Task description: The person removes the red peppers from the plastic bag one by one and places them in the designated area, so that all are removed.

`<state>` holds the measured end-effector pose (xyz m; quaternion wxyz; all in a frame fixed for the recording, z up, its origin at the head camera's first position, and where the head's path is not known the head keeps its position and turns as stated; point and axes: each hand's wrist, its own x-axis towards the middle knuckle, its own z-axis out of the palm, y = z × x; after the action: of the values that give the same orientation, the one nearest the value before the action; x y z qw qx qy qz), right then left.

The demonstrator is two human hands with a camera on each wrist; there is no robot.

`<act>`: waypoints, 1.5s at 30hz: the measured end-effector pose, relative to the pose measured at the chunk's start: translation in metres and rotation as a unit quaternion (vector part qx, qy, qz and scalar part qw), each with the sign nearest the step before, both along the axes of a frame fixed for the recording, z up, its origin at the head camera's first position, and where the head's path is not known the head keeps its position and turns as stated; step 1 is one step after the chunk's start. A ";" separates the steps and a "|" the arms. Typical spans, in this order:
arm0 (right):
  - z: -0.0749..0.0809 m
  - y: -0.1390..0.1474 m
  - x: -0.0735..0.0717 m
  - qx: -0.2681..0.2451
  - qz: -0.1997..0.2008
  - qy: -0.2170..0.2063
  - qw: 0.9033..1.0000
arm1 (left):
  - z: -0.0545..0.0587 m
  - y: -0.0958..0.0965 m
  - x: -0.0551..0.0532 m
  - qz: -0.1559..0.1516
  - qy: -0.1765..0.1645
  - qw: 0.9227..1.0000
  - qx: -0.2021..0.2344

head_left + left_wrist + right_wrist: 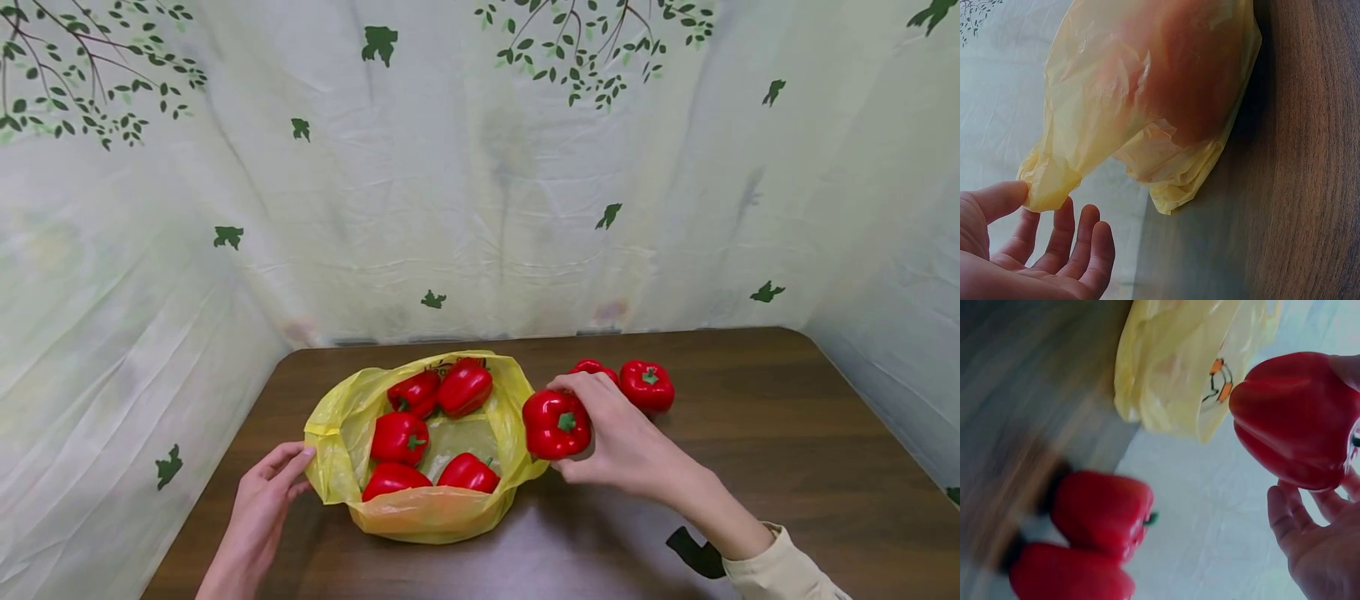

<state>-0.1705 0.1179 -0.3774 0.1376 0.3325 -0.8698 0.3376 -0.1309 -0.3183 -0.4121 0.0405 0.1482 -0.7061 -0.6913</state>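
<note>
A yellow plastic bag [431,522] stands with its mouth spread wide, several red bell peppers [465,388] lying inside. My left hand [264,493] pinches the bag's left rim between thumb and finger; in the left wrist view the left hand [1054,250] has its other fingers loosely spread below the pinched corner. Just at the bag's right rim, my right hand [617,429] grips a red bell pepper [556,423] with a green stem. The right wrist view has this bell pepper [1300,419] between the thumb and fingers of the right hand [1329,544].
Behind the right hand, two more red bell peppers [647,387] sit on the brown wooden table [772,433]. A dark patch [695,552] shows near the right forearm. Pale cloth with leaf prints [450,192] hangs behind the table and along its sides.
</note>
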 end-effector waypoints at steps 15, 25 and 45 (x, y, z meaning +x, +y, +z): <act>0.004 0.055 0.004 -0.016 -0.024 0.000 1.000 | 0.002 0.002 -0.003 0.003 -0.007 1.000 0.001; 0.004 0.091 0.008 -0.001 -0.072 0.013 0.997 | 0.000 0.002 -0.002 0.008 -0.030 0.999 -0.004; -0.005 0.159 -0.003 -0.043 -0.144 -0.085 0.985 | 0.000 0.000 0.000 0.003 -0.012 1.000 -0.003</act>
<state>-0.1735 0.2765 -0.3826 0.1247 0.1674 -0.9020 0.3778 -0.1313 -0.3186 -0.4124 0.0343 0.1588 -0.7081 -0.6872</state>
